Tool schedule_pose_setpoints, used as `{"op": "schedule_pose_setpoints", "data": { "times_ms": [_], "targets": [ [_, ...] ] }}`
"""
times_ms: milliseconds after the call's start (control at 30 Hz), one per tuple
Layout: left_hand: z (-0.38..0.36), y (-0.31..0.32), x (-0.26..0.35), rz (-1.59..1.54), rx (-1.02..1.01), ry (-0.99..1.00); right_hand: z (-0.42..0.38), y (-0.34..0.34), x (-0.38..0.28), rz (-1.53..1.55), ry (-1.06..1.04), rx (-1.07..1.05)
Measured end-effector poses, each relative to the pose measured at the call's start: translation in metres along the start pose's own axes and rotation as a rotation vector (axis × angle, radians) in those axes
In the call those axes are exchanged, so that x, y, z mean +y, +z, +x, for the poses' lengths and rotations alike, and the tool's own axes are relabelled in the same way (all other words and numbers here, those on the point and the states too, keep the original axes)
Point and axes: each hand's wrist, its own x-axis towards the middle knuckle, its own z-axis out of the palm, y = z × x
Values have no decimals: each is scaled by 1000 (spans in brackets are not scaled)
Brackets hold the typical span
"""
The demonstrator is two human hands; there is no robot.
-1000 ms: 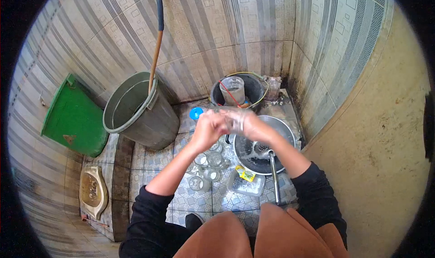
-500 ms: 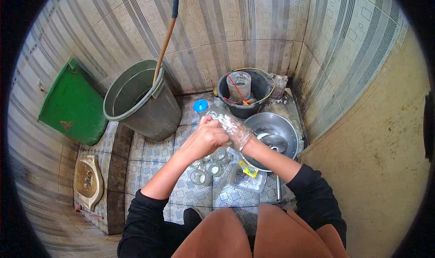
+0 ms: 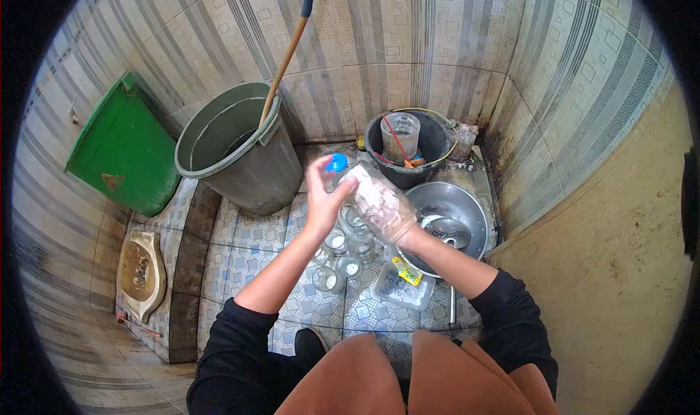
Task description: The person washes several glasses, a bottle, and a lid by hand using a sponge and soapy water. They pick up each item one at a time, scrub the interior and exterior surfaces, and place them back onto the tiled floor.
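Note:
My right hand (image 3: pixel 379 203) is inside a clear jar (image 3: pixel 399 224), with the jar's rim around my wrist. White suds and the jar wall blur my right fingers, so their grip is hidden. My left hand (image 3: pixel 325 200) has its fingers spread, with the thumb by the jar's far end. Just beyond the left fingers is a round blue lid (image 3: pixel 336 163); what it sits on is mostly hidden. Several glass jars (image 3: pixel 328 279) with whitish contents or suds stand on the tiled floor below.
A metal basin (image 3: pixel 477 229) holds a perforated ladle. In front is a clear plastic tub (image 3: pixel 403 295) with a yellow packet (image 3: pixel 407 271). Behind stands a black bucket (image 3: pixel 437 134) with a clear container (image 3: pixel 400 136). At left are a large grey bin (image 3: pixel 255 171) and a green lid (image 3: pixel 124 152).
My left hand has let go of the jar and opened, moving slightly left and up. The jar on my right hand has turned a little, with its suds showing more.

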Motion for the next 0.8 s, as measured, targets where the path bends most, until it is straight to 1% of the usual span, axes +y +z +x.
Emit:
{"op": "schedule_pose_setpoints", "data": {
  "times_ms": [33,100,133,167,200,233,267,300,333,367,400,433,467,500,533,567,600,633,667,700,733,800],
  "targets": [
    [-1,-2,3,2,1,-2,-1,3,2,2,0,-1],
    [-6,-7,14,-552,-509,-807,-4,6,7,-46,-161,63],
    [-10,-4,17,-421,-444,-728,-6,9,11,-69,-242,95],
    [-11,0,21,-360,-402,-715,-13,21,23,-219,-281,129],
    [-11,3,24,-301,-362,-698,-11,15,18,-219,-281,129],
    [-14,4,21,-301,-361,-701,-7,3,6,-134,-191,24],
    [-16,5,15,-433,-362,-665,-2,-7,-4,-52,-103,-79],
    [-19,5,8,-564,-362,-628,1,-14,-11,-52,-101,-79],
    [-20,7,0,-563,-364,-630,4,-18,-17,75,-66,-89],
    [-22,8,-9,-783,-438,-547,5,-20,-21,202,-29,-100],
    [-23,7,-10,-1003,-507,-456,2,-17,-18,204,-26,-102],
    [-14,2,-12,-964,-686,-425,-3,-11,-12,108,-87,-44],
    [-10,2,-13,-966,-684,-425,-6,-4,-5,11,-151,16],
    [-6,2,-11,-737,-599,-452,-7,4,4,21,-124,60],
    [-2,2,1,-507,-511,-472,-1,-2,2,19,-128,59],
    [-2,1,15,-381,-466,-573,5,-11,0,18,-2,-121],
    [-4,4,15,-380,-468,-575,7,-15,-2,19,130,-301],
    [-8,5,14,-473,-461,-696,-4,-2,7,-157,-68,-217],
    [-12,7,12,-568,-449,-813,-10,4,7,-153,-67,-219],
    [-18,10,8,-665,-426,-714,-13,6,5,-104,-99,-127],
    [-22,9,4,-665,-424,-715,-15,9,4,-52,-127,-36],
    [-26,10,2,-1246,-607,-590,-20,17,10,-35,-106,-2]
  ]
}}
